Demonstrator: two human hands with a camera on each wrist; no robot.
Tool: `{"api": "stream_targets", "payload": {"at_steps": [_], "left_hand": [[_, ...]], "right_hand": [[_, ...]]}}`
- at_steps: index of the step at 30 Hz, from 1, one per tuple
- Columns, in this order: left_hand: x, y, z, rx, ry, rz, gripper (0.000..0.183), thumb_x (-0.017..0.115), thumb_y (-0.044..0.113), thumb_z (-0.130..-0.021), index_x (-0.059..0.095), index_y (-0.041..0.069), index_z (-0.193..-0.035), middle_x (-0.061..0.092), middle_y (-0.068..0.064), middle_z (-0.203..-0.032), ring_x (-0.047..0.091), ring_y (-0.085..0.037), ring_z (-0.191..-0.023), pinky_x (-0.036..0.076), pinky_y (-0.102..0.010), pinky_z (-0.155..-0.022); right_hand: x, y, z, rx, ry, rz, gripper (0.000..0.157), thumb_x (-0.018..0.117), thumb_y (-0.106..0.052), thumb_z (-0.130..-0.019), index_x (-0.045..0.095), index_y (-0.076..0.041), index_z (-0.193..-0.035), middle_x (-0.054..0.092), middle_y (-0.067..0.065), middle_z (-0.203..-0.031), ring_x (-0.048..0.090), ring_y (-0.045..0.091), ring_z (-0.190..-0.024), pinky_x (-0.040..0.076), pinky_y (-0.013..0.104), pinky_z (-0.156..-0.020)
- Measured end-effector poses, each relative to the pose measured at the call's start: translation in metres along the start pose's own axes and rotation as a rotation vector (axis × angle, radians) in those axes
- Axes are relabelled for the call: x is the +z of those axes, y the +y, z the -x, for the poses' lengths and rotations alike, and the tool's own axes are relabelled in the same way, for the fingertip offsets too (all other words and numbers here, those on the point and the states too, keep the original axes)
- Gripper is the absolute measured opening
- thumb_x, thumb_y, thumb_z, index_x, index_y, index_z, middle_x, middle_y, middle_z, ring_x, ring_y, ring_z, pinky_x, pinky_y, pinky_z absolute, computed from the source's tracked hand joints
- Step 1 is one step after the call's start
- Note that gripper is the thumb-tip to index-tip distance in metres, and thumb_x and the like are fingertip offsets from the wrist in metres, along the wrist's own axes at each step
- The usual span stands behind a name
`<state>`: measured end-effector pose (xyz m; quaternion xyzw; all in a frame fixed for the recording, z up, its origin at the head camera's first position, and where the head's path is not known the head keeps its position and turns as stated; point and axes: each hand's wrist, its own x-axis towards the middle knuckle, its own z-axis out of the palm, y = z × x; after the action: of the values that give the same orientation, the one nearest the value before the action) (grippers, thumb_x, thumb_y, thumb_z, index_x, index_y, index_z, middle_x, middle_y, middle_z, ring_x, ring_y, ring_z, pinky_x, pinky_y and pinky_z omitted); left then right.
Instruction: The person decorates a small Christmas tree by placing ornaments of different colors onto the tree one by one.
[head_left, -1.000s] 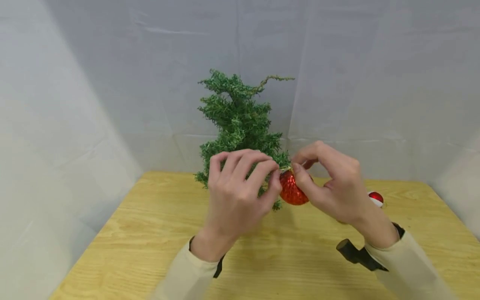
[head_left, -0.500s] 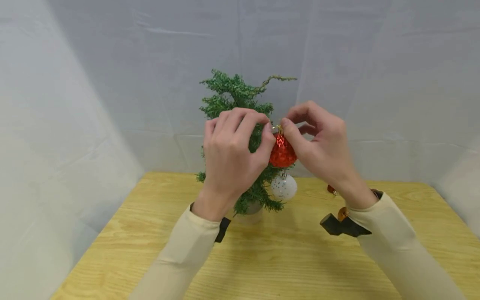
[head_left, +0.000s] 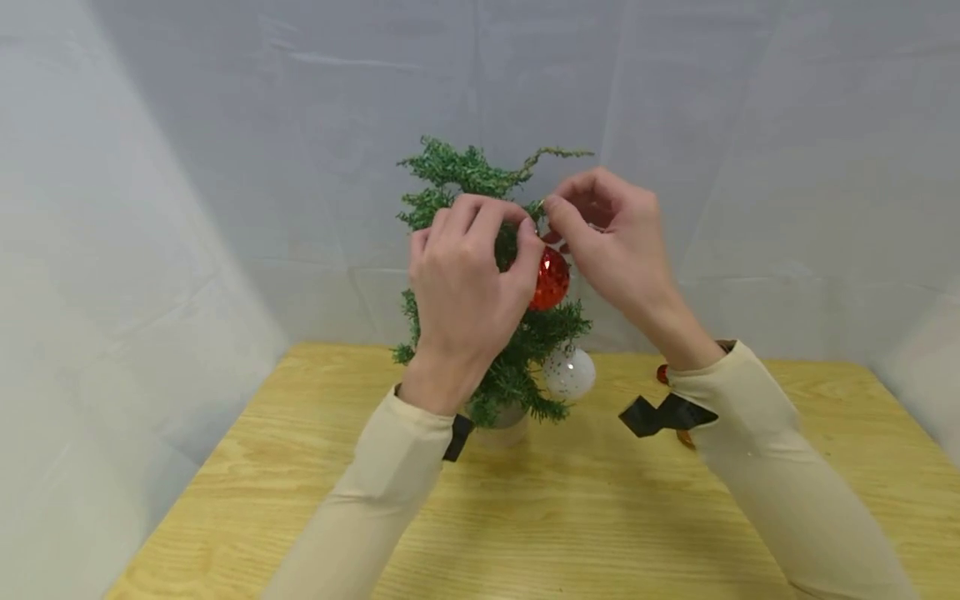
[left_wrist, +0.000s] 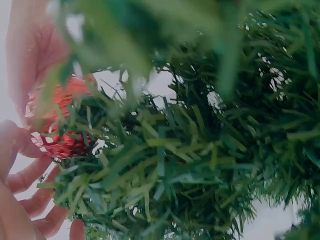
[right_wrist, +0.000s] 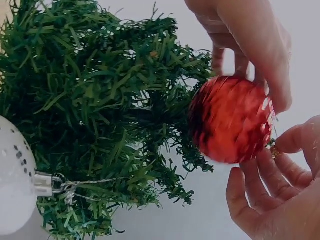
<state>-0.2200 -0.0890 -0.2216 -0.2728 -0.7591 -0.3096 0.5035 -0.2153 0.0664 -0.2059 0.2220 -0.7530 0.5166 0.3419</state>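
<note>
Closest to my head camera are two cream sleeves [head_left: 765,450], reaching in from the lower edge, each with a black wrist mount [head_left: 667,415] at its cuff. Just past the cuffs I have the left hand [head_left: 468,267], its back toward me, fingers bent, thumb and forefinger tips meeting beside the top of the red bauble [right_wrist: 232,120]; I cannot tell whether anything is pinched between them. To its right is the right hand [head_left: 622,237], and my right wrist view shows its thumb and forefinger pinching a bit of gold cord [right_wrist: 273,149] at the bauble's top. The bauble, shiny and faceted, sits between the two hands, against the right side of the green tree [head_left: 525,350] and partly behind the left thumb. Lower on that side I see a speckled white bauble [head_left: 568,372] hanging from a silvery cap and a twisted thread. The tree stands in a pale pot [head_left: 506,419] on the wood-grained table [head_left: 570,517]. Over by the right cuff, a small red ornament [head_left: 662,373] and an orange ornament [head_left: 686,438] lie on the tabletop, partly covered by the arm. Farthest off, I get the creased, pale backdrop [head_left: 750,125] rising behind everything.
</note>
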Motion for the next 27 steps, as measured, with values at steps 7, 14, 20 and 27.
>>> {"api": "stream_targets", "payload": {"at_steps": [7, 14, 20, 27], "left_hand": [[0.000, 0.000, -0.002, -0.071, -0.020, 0.037, 0.018, 0.060, 0.023, -0.099, 0.075, 0.012, -0.095, 0.072, -0.006, -0.101, 0.067, -0.026, -0.085, 0.049, -0.048, -0.082], [0.000, 0.000, -0.003, -0.117, -0.061, 0.028, 0.019, 0.061, 0.024, -0.099, 0.075, 0.013, -0.096, 0.073, -0.005, -0.102, 0.066, -0.026, -0.086, 0.048, -0.047, -0.081], [-0.002, 0.001, -0.003, -0.110, -0.103, -0.009, 0.019, 0.061, 0.025, -0.099, 0.075, 0.013, -0.095, 0.072, -0.005, -0.101, 0.066, -0.025, -0.085, 0.049, -0.049, -0.085], [-0.005, -0.001, 0.000, -0.073, -0.155, -0.044, 0.017, 0.063, 0.025, -0.098, 0.076, 0.014, -0.096, 0.071, -0.005, -0.100, 0.066, -0.025, -0.084, 0.050, -0.051, -0.087]], "right_hand": [[-0.001, 0.000, -0.004, 0.060, -0.022, -0.043, 0.014, 0.061, -0.013, -0.100, 0.067, 0.000, -0.101, 0.069, 0.003, -0.084, 0.070, 0.015, -0.073, 0.058, 0.025, -0.066], [-0.001, 0.005, -0.004, 0.113, -0.060, -0.002, 0.016, 0.060, -0.015, -0.101, 0.068, -0.001, -0.103, 0.067, 0.004, -0.088, 0.069, 0.015, -0.073, 0.055, 0.024, -0.064], [-0.004, 0.009, -0.001, 0.168, -0.119, 0.029, 0.018, 0.059, -0.016, -0.102, 0.068, 0.000, -0.105, 0.067, 0.006, -0.093, 0.070, 0.015, -0.076, 0.057, 0.024, -0.067], [-0.007, 0.013, 0.007, 0.201, -0.203, 0.062, 0.018, 0.061, -0.017, -0.101, 0.070, -0.003, -0.107, 0.071, 0.010, -0.103, 0.072, 0.015, -0.087, 0.061, 0.030, -0.071]]}}
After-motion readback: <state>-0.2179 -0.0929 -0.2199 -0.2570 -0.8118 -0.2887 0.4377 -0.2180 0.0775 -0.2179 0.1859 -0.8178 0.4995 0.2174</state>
